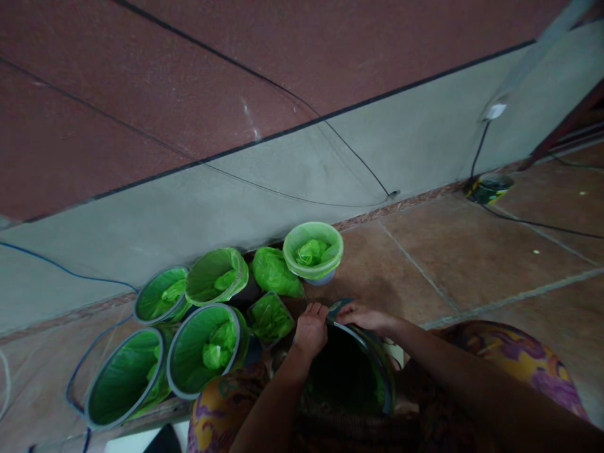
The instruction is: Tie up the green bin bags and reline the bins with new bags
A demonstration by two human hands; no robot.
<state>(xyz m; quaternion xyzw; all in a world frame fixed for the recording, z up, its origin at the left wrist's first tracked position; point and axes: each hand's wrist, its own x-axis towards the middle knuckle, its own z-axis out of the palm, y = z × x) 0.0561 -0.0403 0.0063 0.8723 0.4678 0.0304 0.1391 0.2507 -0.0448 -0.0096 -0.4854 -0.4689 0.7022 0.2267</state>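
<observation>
A dark round bin (346,368) stands tilted between the knees, with its mouth facing me and a green lining faintly showing in its shadowed inside. My left hand (312,332) is closed over the far left part of the bin's rim. Close beside it, my right hand (362,316) grips the far rim with bent fingers. The fingertips are partly hidden, so whether they also pinch a liner edge there cannot be told. Just left of my left hand sits a small square bin (270,319) holding green plastic.
Several bins lined with green bags stand to the left, including a grey-rimmed bin (207,349). By the wall (264,189) are a green plastic bundle (276,272) and a pale-lined bin (313,250). A blue cable (97,345) crosses the floor; a can (489,187) stands far right.
</observation>
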